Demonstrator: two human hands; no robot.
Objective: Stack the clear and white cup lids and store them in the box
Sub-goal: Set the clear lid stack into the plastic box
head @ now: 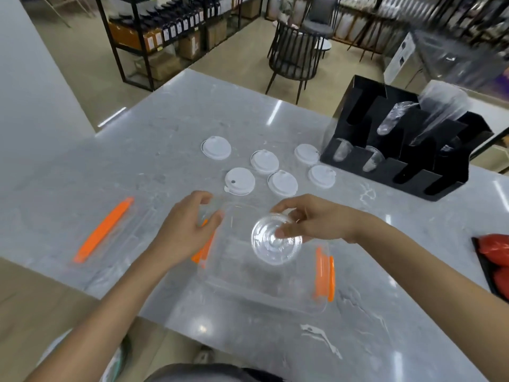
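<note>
We hold a stack of clear round plastic cup lids (276, 242) in our right hand (316, 220), thumb below and fingers curled over the top rim, pinching it tilted so its face turns toward us. It hangs directly above the open mouth of the clear rectangular plastic box with orange side latches (325, 274), which sits on the grey marbled desk (165, 133) just in front of us. Our left hand (187, 230) rests against the box's left wall, fingers loosely curled around its upper edge, steadying it rather than gripping anything loose.

The relation that matters: the box floor lies straight below the stack, so we judge the coming move to be a short lowering, with the right hand alone doing the work. The stack's axis is tipped, so it may need levelling to sit flat.

Six white round plastic cup lids (239, 181) lie flat and separate on the desk just beyond the box, well within reach of either hand, not yet stacked. The box's clear lid with an orange latch (104, 230) lies to the left.
</note>
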